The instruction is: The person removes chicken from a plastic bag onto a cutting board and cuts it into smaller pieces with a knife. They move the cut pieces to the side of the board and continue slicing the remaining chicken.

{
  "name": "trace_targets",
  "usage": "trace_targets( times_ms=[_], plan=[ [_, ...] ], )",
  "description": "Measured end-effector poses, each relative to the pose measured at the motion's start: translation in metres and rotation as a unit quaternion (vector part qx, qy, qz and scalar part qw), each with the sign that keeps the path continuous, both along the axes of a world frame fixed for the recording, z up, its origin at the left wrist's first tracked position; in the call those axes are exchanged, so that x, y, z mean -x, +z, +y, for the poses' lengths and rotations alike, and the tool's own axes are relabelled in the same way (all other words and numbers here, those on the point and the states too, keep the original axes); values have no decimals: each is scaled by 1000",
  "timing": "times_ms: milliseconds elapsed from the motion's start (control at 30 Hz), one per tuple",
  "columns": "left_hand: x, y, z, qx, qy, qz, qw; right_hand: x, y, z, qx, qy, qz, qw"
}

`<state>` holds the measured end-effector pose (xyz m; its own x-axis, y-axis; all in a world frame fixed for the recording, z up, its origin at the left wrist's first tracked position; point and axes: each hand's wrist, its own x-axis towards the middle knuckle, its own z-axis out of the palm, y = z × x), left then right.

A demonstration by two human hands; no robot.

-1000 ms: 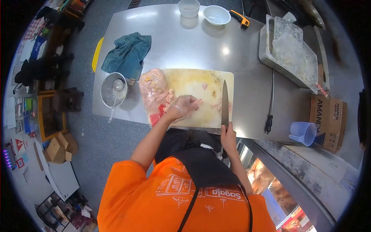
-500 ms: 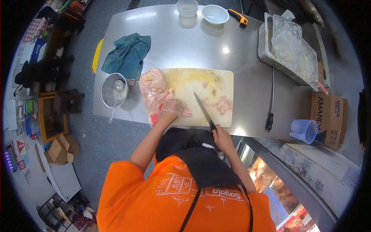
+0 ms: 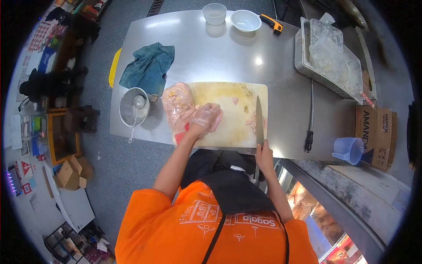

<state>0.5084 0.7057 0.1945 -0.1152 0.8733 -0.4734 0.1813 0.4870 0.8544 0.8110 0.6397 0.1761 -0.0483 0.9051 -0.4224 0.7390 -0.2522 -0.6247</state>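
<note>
In a clear plastic glove, my left hand point(image 3: 205, 118) is closed on a piece of raw chicken point(image 3: 216, 125) on the white cutting board point(image 3: 228, 135). Part of that piece is hidden under the fingers. Beside it, on the board's left end, lies a clear plastic bag of raw chicken point(image 3: 177, 102). My right hand point(image 3: 264, 157) grips a long knife point(image 3: 259, 116) by its handle, the blade pointing away from me along the board's right edge. Pale meat scraps point(image 3: 251, 122) lie partly behind the blade, and a small scrap point(image 3: 235, 100) sits farther back.
Left of the board are a metal bowl with a ladle point(image 3: 128, 115) and a teal cloth point(image 3: 148, 64). Two bowls point(image 3: 245, 21) and an infrared thermometer point(image 3: 271, 23) stand at the back. A metal tub point(image 3: 323, 72), a steel rod point(image 3: 311, 110) and a plastic jug point(image 3: 348, 149) are rightward.
The knife has swung right, from slanting over the middle of the board to its right edge. My left hand has moved right and away from me, off the bag's edge, with the chicken piece.
</note>
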Motion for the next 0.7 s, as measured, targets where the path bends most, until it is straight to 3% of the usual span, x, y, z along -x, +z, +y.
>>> trace_targets(
  times_ms=[33,67,133,233,267,300,333,367,400,467,600,667,700],
  plan=[
    [-7,1,4,-72,2,24,997,0,2,0,-9,-20,20,1000],
    [-16,12,8,-72,2,24,997,0,7,1,-9,-21,19,1000],
    [-35,31,16,23,128,-196,972,1,17,5,-17,-50,17,998],
    [-59,22,5,18,153,-203,967,10,27,5,-46,-48,3,998],
    [-61,-17,-7,18,151,-203,967,16,28,4,-46,-50,3,998],
    [-61,-82,-24,-58,110,-129,984,25,29,3,-37,1,-13,999],
    [-63,-116,-34,-134,67,-55,987,33,30,2,-29,51,-29,998],
    [-66,-56,-29,117,202,-188,954,38,13,-4,-11,100,-33,994],
    [-66,-39,-33,118,200,-190,954,41,4,-6,-11,98,-34,995],
    [-59,-25,-43,113,125,102,980,48,-1,-8,9,134,-46,990],
    [-33,-94,-70,7,142,213,967,40,-2,-11,3,87,-61,994],
    [-23,-98,-68,-19,-3,350,937,36,-7,-12,-1,96,-68,993],
    [-22,-100,-72,-17,1,350,936,35,-10,-14,2,106,-73,992]
  ],
)
